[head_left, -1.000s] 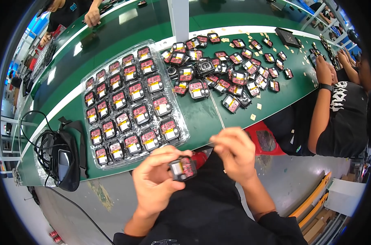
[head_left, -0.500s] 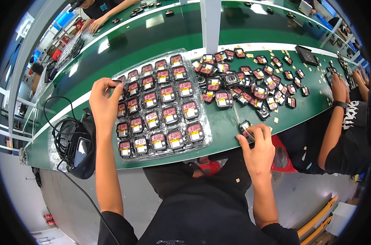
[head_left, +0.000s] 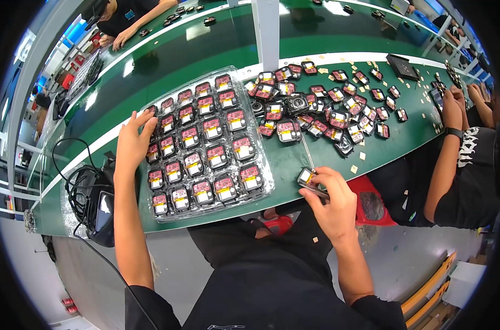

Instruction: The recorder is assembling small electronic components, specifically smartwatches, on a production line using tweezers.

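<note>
My left hand (head_left: 133,144) is at the far-left corner of a clear plastic tray (head_left: 268,190), its thumb and fingers apart and touching the edge of a corner watch case. Rows of small square black watch cases (head_left: 212,127) sit in the tray, each showing a red circuit board and a white and yellow label. My right hand (head_left: 333,202) grips a similar watch case (head_left: 306,176), tilted just above the bench's near edge. A thin pale rod (head_left: 307,151) reaches from the pile towards this case; whether my fingers hold it too, I cannot tell.
Right of the tray lies a loose pile of watch cases (head_left: 338,118) among small tan squares. A black open box (head_left: 402,67) stands beyond. A coiled black cable (head_left: 83,184) lies left. A grey post (head_left: 267,36) rises behind. Co-workers sit at right and far left.
My left hand has loosened its pinch on the case at the tray's corner. My right hand has brought its watch case slightly left, and the case now shows more of its face. The view has shifted.
</note>
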A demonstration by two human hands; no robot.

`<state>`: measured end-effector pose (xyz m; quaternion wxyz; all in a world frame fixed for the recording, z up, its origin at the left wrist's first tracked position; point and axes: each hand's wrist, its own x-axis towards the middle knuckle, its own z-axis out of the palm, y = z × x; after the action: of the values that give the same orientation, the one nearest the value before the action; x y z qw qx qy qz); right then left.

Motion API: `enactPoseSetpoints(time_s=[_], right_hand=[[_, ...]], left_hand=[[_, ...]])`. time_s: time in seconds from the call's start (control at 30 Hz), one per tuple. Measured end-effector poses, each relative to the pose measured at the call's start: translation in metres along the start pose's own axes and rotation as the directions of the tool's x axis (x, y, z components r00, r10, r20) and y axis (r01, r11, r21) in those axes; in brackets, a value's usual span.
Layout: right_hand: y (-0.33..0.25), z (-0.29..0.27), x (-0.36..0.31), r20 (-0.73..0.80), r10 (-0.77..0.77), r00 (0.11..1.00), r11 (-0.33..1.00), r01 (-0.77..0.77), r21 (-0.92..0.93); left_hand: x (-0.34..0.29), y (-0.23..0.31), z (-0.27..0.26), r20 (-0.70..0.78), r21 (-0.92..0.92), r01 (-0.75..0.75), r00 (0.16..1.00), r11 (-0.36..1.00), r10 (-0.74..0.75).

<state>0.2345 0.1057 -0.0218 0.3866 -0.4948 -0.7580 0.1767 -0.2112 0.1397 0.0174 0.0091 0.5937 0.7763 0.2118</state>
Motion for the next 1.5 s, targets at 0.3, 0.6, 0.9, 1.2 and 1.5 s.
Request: enactPoseSetpoints(time_s=[0.3,0.6,0.9,1.2,1.5], right_hand=[[-0.032,-0.014,-0.003,-0.058,-0.285,0.957,0.923,0.290,0.252],[-0.041,-0.010,-0.007,-0.134,-0.511,0.849,0.844,0.525,0.111],[-0.043,0.000,-0.017,-0.132,-0.288,0.948,0.835,0.317,0.450],[-0.052,-0.015,-0.014,0.180,0.042,0.983,0.692,-0.158,0.704],[-0.039,-0.012,-0.001,0.029,-0.379,0.925,0.907,0.365,0.210]], left_hand=[[-0.084,0.133,-0.015,-0.183,-0.324,-0.375,0.926,0.869,0.332],[-0.173,0.195,0.001,0.397,-0.872,0.263,0.873,0.414,0.282],[-0.183,0.201,0.014,0.437,-0.899,0.430,0.885,0.080,0.161],[-0.194,0.205,0.039,0.284,-0.948,0.279,0.959,-0.151,-0.009],[-0.195,0.197,0.045,0.262,-0.934,0.259,0.965,-0.246,0.021]])
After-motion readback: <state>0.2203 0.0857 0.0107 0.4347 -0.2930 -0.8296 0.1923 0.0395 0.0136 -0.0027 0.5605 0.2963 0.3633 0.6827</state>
